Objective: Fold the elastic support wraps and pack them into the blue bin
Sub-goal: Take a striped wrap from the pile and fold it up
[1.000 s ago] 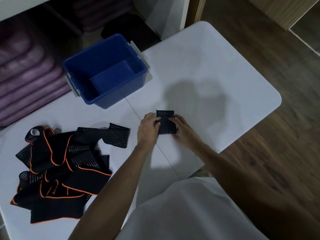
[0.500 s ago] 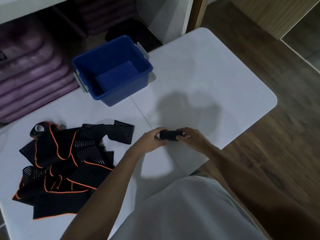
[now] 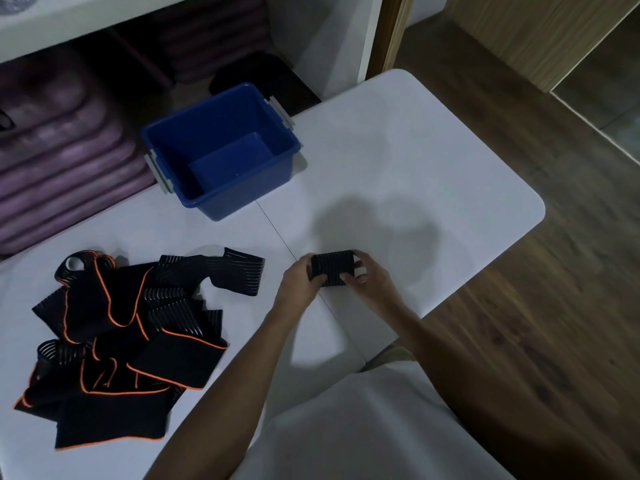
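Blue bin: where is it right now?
Head view: the blue bin sits at the white table's far edge, left of centre, beyond the pile of unfolded wraps and both hands.

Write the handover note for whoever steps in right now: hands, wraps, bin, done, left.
Left hand and right hand: both closed on one folded wrap, held between them just above the white table, near its front edge.
Blue bin: at the table's far side, open, nothing visible inside.
Pile of unfolded wraps: black with orange trim, on the table to the left.
Done: one wrap folded compact.
Left: drop this one into the bin, then fold and pack the whole pile.
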